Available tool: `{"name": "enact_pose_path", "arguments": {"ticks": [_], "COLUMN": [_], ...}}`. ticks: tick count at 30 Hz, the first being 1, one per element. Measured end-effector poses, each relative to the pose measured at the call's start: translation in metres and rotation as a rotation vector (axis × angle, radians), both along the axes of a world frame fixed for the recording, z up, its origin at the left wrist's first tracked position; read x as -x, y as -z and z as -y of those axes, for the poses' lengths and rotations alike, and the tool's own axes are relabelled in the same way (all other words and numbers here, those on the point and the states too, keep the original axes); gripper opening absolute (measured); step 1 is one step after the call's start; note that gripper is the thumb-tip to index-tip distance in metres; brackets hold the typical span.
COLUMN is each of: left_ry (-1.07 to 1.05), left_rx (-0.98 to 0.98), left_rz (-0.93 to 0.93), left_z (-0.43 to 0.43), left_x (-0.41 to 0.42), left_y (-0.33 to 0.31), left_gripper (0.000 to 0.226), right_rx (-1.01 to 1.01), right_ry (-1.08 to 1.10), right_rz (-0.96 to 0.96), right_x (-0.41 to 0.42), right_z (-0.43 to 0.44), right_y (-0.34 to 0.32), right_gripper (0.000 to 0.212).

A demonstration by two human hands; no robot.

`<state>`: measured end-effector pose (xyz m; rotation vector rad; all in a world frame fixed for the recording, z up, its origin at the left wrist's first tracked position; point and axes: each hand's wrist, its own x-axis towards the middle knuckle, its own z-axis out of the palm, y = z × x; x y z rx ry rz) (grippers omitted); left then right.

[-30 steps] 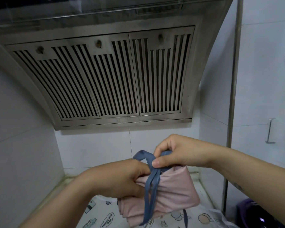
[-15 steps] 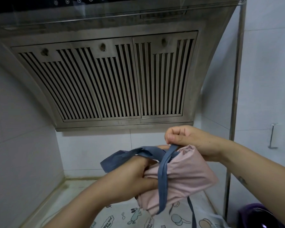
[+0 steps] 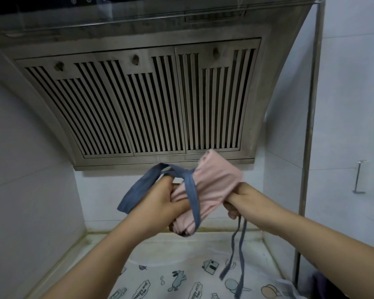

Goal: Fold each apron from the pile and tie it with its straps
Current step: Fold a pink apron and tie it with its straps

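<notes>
**A:** What differs from half a second ago?

**B:** On the left, the blue strap loop (image 3: 138,190) now hangs out longer and lower past the left hand (image 3: 164,203). The pink apron (image 3: 216,180) is higher and tipped up, and its top corner now sits in front of the lower edge of the range hood (image 3: 149,93). The right hand (image 3: 238,199) has left the top of the bundle and is at its lower right side.

**A:** How does the apron look?

**B:** It is folded into a thick, creased pink bundle slanting from lower left to upper right. A blue strap band (image 3: 192,197) runs from the top edge down round the bottom end. It meets the loop at a crossing just above the left hand's fingers.

**A:** And where is it relative to the hands?

**B:** The left hand grips the bundle's left side with its fingers curled into the fabric, and the loop comes out over its knuckles. The bundle lies between the two hands, held in the air above the tabletop (image 3: 108,247) and the printed cloth (image 3: 181,281) lying on it. The right hand is a closed fist touching the bundle's lower right edge. Two thin strap ends (image 3: 235,251) hang out of the bottom of that fist and dangle toward the printed cloth. I cannot tell whether it also pinches pink fabric.

**A:** Further right?

**B:** A metal pole (image 3: 309,126) stands upright, and beyond it a hook (image 3: 358,178) is fixed to the tiles.
</notes>
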<state>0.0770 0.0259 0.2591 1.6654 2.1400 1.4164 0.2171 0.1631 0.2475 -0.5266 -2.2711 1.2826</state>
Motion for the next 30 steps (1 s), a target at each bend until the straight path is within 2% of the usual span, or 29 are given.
{"name": "enact_pose_path", "arguments": {"ticks": [4,7,10,12,14,17,20,24,27,30], "left_ry": [-0.139,-0.177,-0.214,-0.261,-0.316,-0.344,-0.290,-0.010,0.121,0.179], "left_rx": [-0.009,-0.008,-0.018,0.002,0.047,0.100,0.188,0.220,0.261,0.241], "left_rz": [-0.008,0.028,0.041,-0.002,-0.069,-0.150,-0.335,-0.410,-0.396,-0.321], "left_z": [-0.006,-0.013,-0.017,-0.021,-0.024,-0.027,-0.029,-0.026,-0.022,-0.013], "left_x": [0.018,0.026,0.031,0.033,0.033,0.029,0.020,-0.002,-0.010,-0.015], "left_y": [0.008,0.014,0.017,0.018,0.019,0.020,0.025,0.027,0.027,0.025], "left_gripper": [0.021,0.021,0.023,0.017,0.014,0.011,0.015,0.017,0.018,0.022], "right_rx": [-0.588,-0.910,-1.004,-1.022,-1.054,-1.207,-1.328,-1.346,-1.000,-0.670], "right_ry": [-0.010,-0.004,-0.003,0.008,0.016,-0.009,-0.029,-0.097,-0.245,-0.322], "right_rz": [0.224,0.344,0.391,0.412,0.426,0.425,0.362,0.326,0.425,0.409], "right_x": [-0.008,-0.009,-0.012,-0.014,-0.016,-0.016,-0.013,-0.002,0.002,0.000], "right_z": [0.002,0.011,0.016,0.014,0.014,0.018,0.024,0.019,0.005,-0.007], "right_y": [-0.006,-0.008,-0.010,-0.013,-0.017,-0.022,-0.035,-0.057,-0.066,-0.064], "right_gripper": [0.029,0.031,0.032,0.032,0.032,0.031,0.031,0.030,0.031,0.032]}}
